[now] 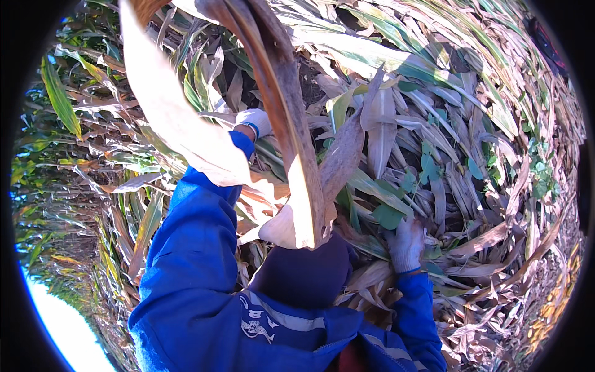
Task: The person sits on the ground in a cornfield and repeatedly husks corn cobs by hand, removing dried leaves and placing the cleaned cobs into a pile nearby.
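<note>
My left hand (257,122), in a white knit glove with a blue cuff edge, reaches in among dry corn leaves. Its fingers are largely hidden behind a big brown corn leaf (279,79) that hangs close before the camera. My right hand (406,244), also in a white glove, is down in the layer of cut corn stalks and leaves (437,153) at the right. A green-and-tan corn leaf (381,195) runs to its fingers, whose grip is not clear. A sunlit pale leaf (181,125) crosses in front of my left forearm.
Standing corn (51,186) lines the left side. At the lower right lies a strip of yellow corn ears (553,309). Green broad-leaved weeds (539,179) grow through the litter. My dark-clad knee (302,274) is between my arms. A dark object with red (548,46) sits at the upper right rim.
</note>
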Motion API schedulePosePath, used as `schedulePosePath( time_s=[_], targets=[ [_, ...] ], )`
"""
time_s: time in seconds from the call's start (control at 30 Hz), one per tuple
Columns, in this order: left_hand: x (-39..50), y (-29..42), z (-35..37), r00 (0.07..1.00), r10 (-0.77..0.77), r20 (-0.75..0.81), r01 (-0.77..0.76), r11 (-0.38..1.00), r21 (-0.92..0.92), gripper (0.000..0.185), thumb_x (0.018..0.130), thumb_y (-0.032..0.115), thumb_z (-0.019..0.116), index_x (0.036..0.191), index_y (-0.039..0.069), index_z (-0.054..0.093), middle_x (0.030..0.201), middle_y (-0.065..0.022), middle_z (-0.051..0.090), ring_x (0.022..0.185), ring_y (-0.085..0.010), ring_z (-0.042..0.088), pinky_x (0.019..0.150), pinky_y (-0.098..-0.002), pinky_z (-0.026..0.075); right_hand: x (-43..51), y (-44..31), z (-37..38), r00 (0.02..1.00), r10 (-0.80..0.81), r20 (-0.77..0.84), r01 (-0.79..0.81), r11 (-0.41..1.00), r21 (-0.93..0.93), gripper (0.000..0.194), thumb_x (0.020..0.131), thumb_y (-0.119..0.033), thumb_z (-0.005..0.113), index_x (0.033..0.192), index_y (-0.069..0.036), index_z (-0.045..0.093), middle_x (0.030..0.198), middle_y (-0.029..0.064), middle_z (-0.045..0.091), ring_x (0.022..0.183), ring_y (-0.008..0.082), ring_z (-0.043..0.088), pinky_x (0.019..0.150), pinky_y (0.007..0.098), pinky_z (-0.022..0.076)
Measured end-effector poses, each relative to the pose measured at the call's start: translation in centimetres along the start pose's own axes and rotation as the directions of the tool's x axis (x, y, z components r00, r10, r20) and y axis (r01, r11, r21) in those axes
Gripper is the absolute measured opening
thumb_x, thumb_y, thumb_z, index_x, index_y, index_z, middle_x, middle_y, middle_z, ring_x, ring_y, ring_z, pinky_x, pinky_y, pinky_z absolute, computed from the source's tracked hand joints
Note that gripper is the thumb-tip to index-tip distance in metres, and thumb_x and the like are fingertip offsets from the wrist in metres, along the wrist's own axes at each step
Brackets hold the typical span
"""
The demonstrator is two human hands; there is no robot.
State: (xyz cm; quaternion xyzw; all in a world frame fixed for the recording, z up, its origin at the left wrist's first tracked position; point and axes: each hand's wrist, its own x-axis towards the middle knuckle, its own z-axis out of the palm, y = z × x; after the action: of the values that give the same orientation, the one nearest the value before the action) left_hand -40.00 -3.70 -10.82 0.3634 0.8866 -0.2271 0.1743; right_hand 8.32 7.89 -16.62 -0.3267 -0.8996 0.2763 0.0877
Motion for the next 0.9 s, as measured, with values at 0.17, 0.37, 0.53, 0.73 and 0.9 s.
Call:
schedulePosePath(
  time_s=[0.17,0.37,0.53,0.73,0.9],
  targets=[
    [3.0,-2.1,2.2,0.995,-0.056,0.079,0.067,0.986,-0.152,0.069,0.085,0.066,0.052,0.118,0.008,0.072,0.126,-0.0190,0.067,0.117,-0.0382,0.064,0.096,-0.0467,0.051,0.5,-0.4,0.1,0.999,-0.023,-0.036,0.021,0.999,-0.043,0.043,0.072,-0.016,0.079,0.110,-0.009,0.061,0.103,0.0172,0.060,0.097,0.0404,0.058,0.081,0.0504,0.0467],
    [3.4,-1.0,2.3,0.997,0.052,0.061,-0.046,0.995,-0.093,0.056,0.089,0.052,0.052,0.120,0.008,0.069,0.118,-0.0202,0.068,0.111,-0.0394,0.065,0.091,-0.0463,0.051,0.0,0.3,1.0,0.993,-0.056,-0.102,0.059,0.998,0.026,0.037,0.070,-0.013,0.078,0.102,-0.010,0.059,0.098,0.0143,0.056,0.094,0.0378,0.057,0.081,0.0502,0.0427],
    [3.6,-0.9,3.0,0.987,0.157,0.017,-0.155,0.984,-0.092,0.046,0.093,0.040,0.051,0.122,0.008,0.067,0.112,-0.0213,0.069,0.106,-0.0404,0.066,0.087,-0.0460,0.051,0.1,0.3,0.9,0.996,-0.034,-0.081,0.036,0.999,0.026,0.038,0.070,-0.010,0.078,0.102,-0.011,0.060,0.097,0.0124,0.055,0.091,0.0361,0.058,0.078,0.0499,0.0432],
    [4.0,-1.6,3.6,0.947,0.298,-0.121,-0.313,0.941,-0.130,0.035,0.097,0.026,0.050,0.124,0.008,0.064,0.105,-0.0225,0.069,0.101,-0.0415,0.067,0.082,-0.0456,0.051,0.3,0.2,1.0,0.999,0.011,-0.050,-0.009,0.999,0.039,0.035,0.072,-0.014,0.079,0.103,-0.009,0.062,0.099,0.0145,0.057,0.091,0.0380,0.059,0.076,0.0501,0.0462],
    [4.8,-4.2,3.6,0.861,0.263,-0.436,-0.424,0.845,-0.327,0.034,0.100,0.026,0.052,0.124,0.004,0.062,0.102,-0.0202,0.068,0.098,-0.0336,0.066,0.085,-0.0392,0.049,0.8,0.2,1.2,0.999,-0.040,0.008,0.040,0.999,0.008,0.034,0.070,-0.011,0.077,0.099,-0.011,0.060,0.097,0.0135,0.056,0.091,0.0366,0.057,0.079,0.0498,0.0427]
  ],
)
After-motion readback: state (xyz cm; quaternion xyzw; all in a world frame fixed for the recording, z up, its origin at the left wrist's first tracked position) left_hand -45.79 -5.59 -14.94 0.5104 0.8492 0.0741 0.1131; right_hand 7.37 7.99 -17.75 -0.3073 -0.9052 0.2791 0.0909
